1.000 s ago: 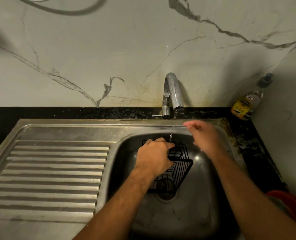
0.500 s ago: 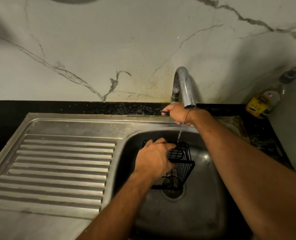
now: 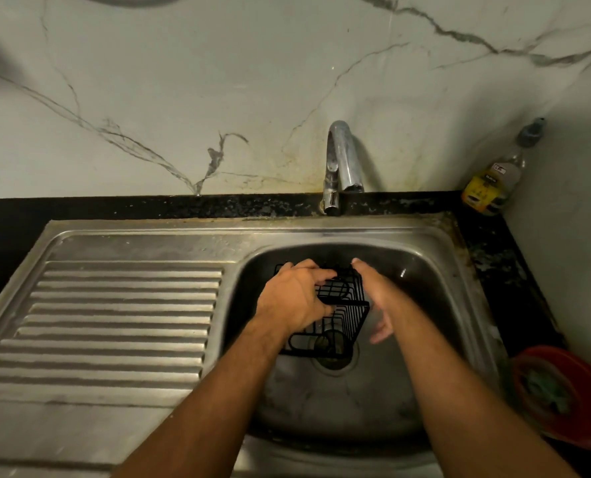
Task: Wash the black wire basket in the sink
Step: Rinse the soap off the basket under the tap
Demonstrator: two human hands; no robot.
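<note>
Back from the tap's lever, my right hand (image 3: 378, 298) now lies along the right side of the black wire basket (image 3: 335, 315), fingers straight and close together, pressing against it. No water falls from the curved chrome tap (image 3: 342, 160) now. My left hand (image 3: 295, 298) curls its fingers over the basket's thin top wires, gripping it inside the dull steel sink (image 3: 425, 257), above the round drain (image 3: 335, 360).

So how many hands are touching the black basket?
2. The left hand grips the black basket from its left side, and the right hand rests against its right side, both down in the sink.
</note>
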